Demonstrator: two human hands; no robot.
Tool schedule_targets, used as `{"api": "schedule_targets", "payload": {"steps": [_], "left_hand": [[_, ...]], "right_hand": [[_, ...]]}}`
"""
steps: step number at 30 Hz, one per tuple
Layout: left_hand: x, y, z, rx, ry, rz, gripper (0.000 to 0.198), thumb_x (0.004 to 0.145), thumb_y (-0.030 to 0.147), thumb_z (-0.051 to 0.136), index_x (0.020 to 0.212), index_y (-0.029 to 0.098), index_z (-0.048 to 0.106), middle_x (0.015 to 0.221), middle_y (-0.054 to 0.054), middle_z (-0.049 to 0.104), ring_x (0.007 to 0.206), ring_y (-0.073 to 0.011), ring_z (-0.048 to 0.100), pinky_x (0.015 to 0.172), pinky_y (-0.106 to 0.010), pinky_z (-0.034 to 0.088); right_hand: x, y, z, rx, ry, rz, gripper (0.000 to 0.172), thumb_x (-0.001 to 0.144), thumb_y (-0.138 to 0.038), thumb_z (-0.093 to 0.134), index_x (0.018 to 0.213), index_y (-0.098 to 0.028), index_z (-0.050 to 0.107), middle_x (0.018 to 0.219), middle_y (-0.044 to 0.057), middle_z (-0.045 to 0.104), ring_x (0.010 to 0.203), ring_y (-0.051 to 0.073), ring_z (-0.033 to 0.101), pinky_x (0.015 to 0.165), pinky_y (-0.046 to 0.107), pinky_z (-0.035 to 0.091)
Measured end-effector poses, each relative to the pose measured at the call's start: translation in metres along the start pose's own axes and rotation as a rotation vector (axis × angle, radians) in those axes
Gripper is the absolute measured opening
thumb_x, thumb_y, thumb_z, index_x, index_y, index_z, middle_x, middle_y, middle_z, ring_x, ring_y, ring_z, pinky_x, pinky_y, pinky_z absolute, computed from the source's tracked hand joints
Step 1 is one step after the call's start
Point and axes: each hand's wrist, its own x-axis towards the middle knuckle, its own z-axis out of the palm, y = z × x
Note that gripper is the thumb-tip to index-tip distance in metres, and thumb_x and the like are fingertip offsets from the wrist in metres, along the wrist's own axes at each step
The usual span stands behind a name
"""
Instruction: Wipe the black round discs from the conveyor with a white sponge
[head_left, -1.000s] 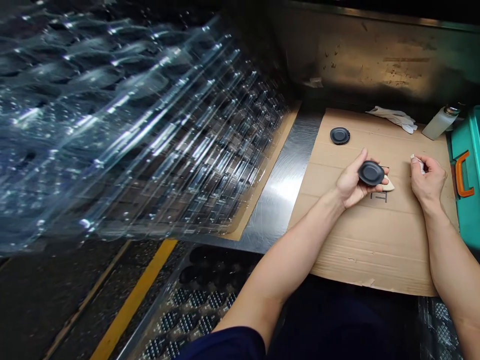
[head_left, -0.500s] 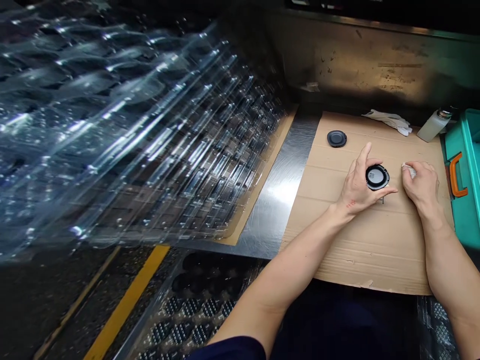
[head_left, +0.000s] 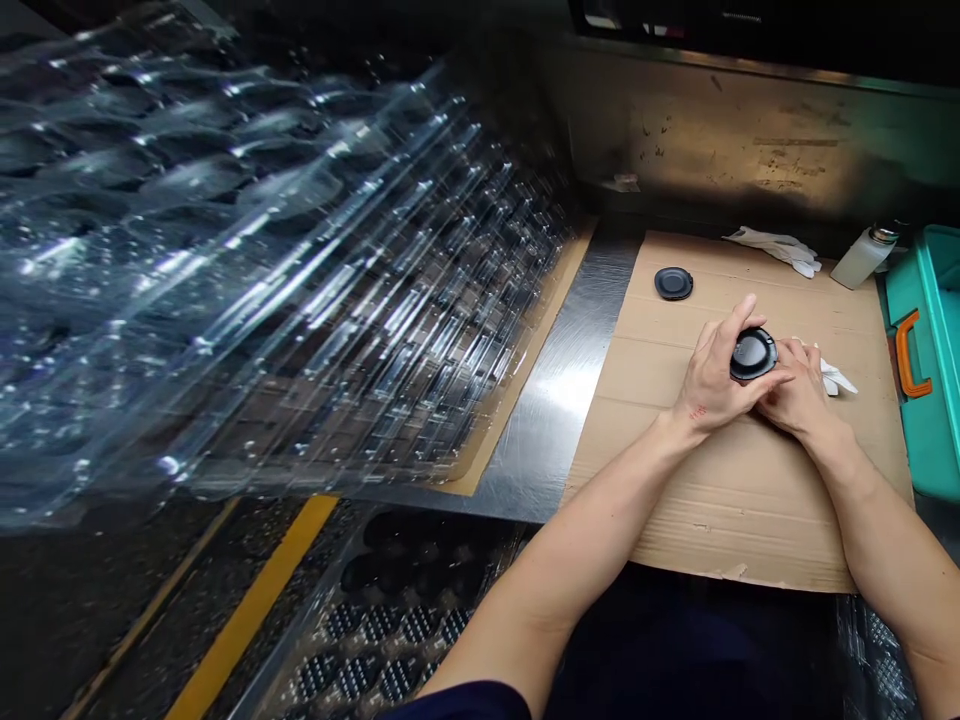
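A round black part (head_left: 754, 354) is held above the cardboard sheet (head_left: 697, 470) between the thumb and fingers of my left hand (head_left: 712, 385). My right hand (head_left: 799, 385) is close against its right side, fingers curled, with a white cloth (head_left: 836, 378) sticking out to the right of it. The cloth's inner end is hidden by the hand. A second round black part (head_left: 673, 283) lies flat on the cardboard, up and to the left of my hands.
Stacked clear plastic trays (head_left: 337, 300) fill the left side. A white glove (head_left: 780, 248) and a bottle (head_left: 864, 256) lie at the back right. A teal box (head_left: 934, 400) with an orange handle stands at the right edge.
My right hand has moved left with the white cloth, up to the held black part. The part's face has changed from light grey to dark. My left hand has hardly moved.
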Motion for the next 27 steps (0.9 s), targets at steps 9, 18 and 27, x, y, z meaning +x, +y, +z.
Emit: {"api": "schedule_targets", "payload": {"steps": [9, 18, 27], "left_hand": [[0.034, -0.018, -0.021, -0.906, 0.214, -0.932, 0.058, 0.108, 0.055, 0.025, 0.120, 0.016, 0.066, 0.099, -0.014, 0.073, 0.082, -0.0208, 0.072, 0.070, -0.030, 0.058], [0.018, -0.015, 0.002, -0.970, 0.101, -0.927, 0.045, 0.110, 0.038, 0.034, 0.110, 0.012, 0.071, 0.120, -0.015, 0.076, 0.123, -0.0238, 0.068, 0.116, -0.040, 0.048], [0.016, -0.020, 0.001, -0.877, 0.084, -0.935, 0.044, 0.110, 0.039, 0.035, 0.106, 0.013, 0.071, 0.118, -0.015, 0.077, 0.126, -0.0253, 0.067, 0.117, -0.044, 0.047]], "right_hand": [[0.004, 0.000, 0.001, 0.186, 0.404, 0.157, 0.045, 0.102, -0.040, 0.053, 0.139, -0.016, 0.062, 0.129, 0.018, 0.065, 0.118, 0.032, 0.059, 0.104, 0.050, 0.049], [0.007, -0.047, 0.009, 0.016, 0.218, 0.139, 0.041, 0.106, -0.031, 0.043, 0.136, -0.015, 0.067, 0.137, 0.020, 0.062, 0.112, 0.033, 0.054, 0.099, 0.050, 0.050], [0.006, -0.050, 0.008, -0.056, 0.103, 0.186, 0.041, 0.105, -0.026, 0.045, 0.140, -0.014, 0.063, 0.138, 0.021, 0.061, 0.118, 0.033, 0.052, 0.103, 0.047, 0.046]]}}
